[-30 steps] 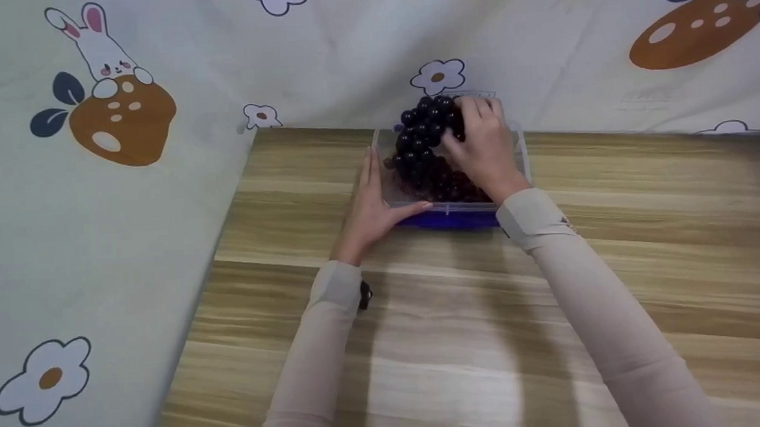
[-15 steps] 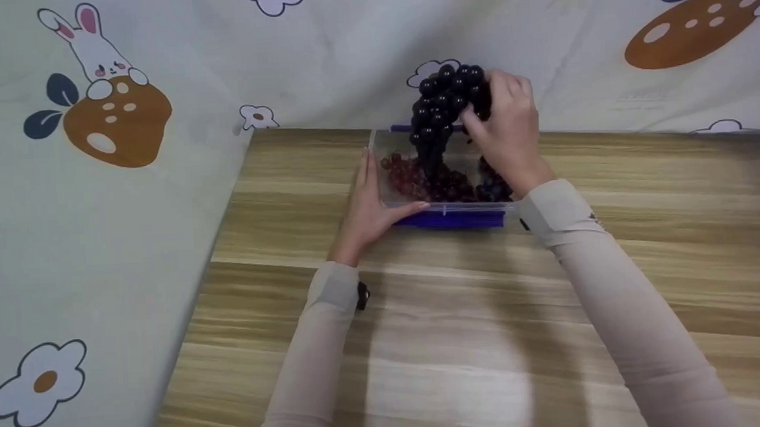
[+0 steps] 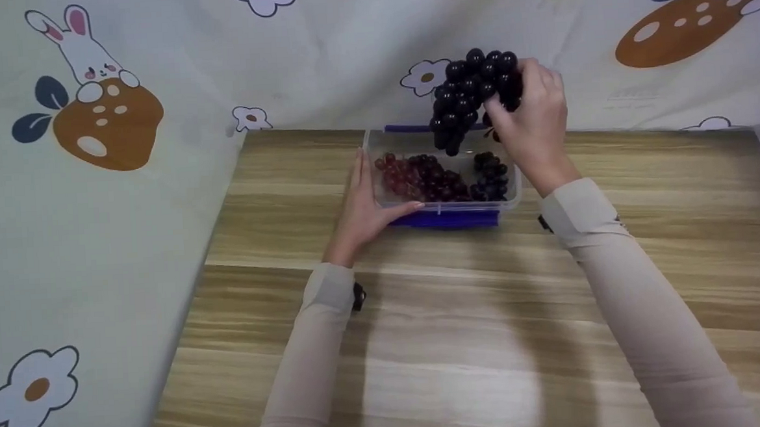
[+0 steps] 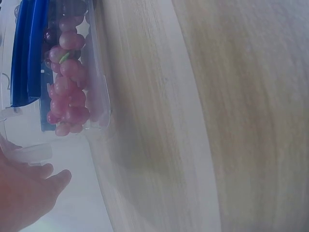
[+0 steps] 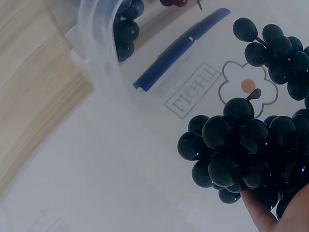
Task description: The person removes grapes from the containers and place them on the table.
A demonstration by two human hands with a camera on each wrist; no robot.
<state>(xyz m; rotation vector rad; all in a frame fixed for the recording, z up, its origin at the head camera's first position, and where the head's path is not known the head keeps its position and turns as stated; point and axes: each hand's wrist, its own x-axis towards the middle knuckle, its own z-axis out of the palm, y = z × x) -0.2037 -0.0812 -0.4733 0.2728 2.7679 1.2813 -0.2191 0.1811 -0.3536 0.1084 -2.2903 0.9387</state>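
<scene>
My right hand (image 3: 536, 114) pinches a big bunch of black grapes (image 3: 468, 95), which hangs over the back of a clear plastic box (image 3: 512, 190). In the right wrist view the thumb presses against the dark grapes (image 5: 253, 137), with a short stem sticking up. My left hand (image 3: 363, 211) is spread at the box's front left corner, straight fingers along its left side and thumb along the front rim. Inside the box lie red grapes (image 3: 399, 177), dark red grapes (image 3: 440, 179) and a small bunch of blue-black grapes (image 3: 490, 178).
A blue clip flap (image 3: 448, 219) sticks out at the box's front, and another blue flap (image 3: 408, 128) at its back. The box stands on a wood-grain table (image 3: 451, 327), near its back edge. Behind hangs a cloth (image 3: 332, 53) printed with rabbits and flowers.
My right hand has lifted the black grapes up out of the box, moving them up and to the right. The grapes left inside have come into view. My left hand has stayed at the corner.
</scene>
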